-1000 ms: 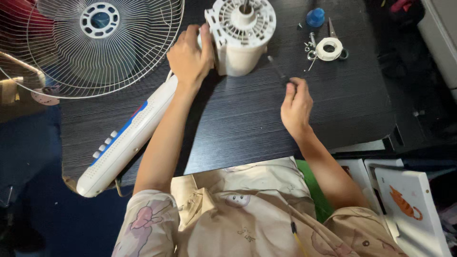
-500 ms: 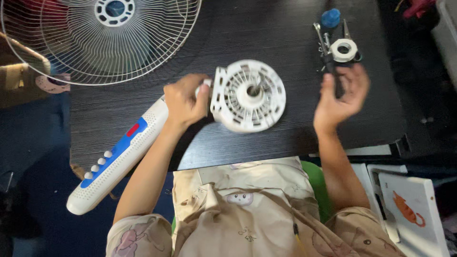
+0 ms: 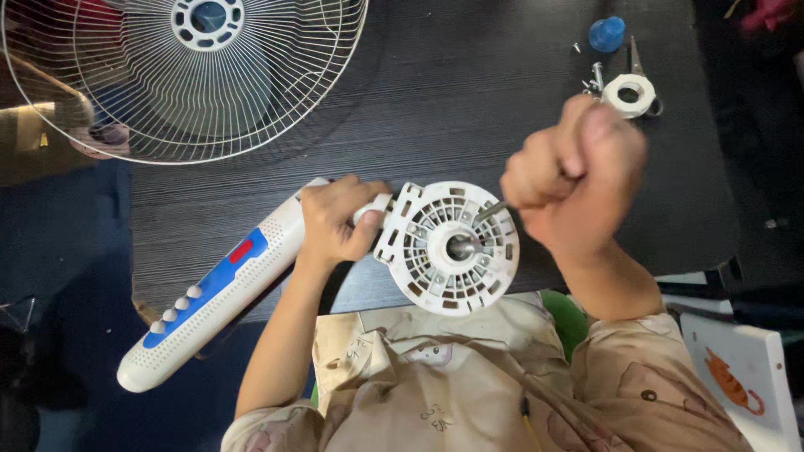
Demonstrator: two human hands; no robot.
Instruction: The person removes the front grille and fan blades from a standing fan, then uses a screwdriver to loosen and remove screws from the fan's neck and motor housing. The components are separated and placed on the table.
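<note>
While the left hand (image 3: 335,224) grips the white fan motor housing (image 3: 446,248) at its left edge, low in the frame's centre over the bench (image 3: 469,92), the right hand (image 3: 574,172) clenches a screwdriver (image 3: 491,211) angled into the housing's face.

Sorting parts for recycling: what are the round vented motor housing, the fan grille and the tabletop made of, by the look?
Motor housing: looks like moulded white plastic, matte, with thin ribs and slots. Fan grille: thin wires, pale and glossy, probably coated or plated metal; cannot tell which. Tabletop: black with fine straight grain lines, likely wood-effect laminate rather than solid wood.
</note>
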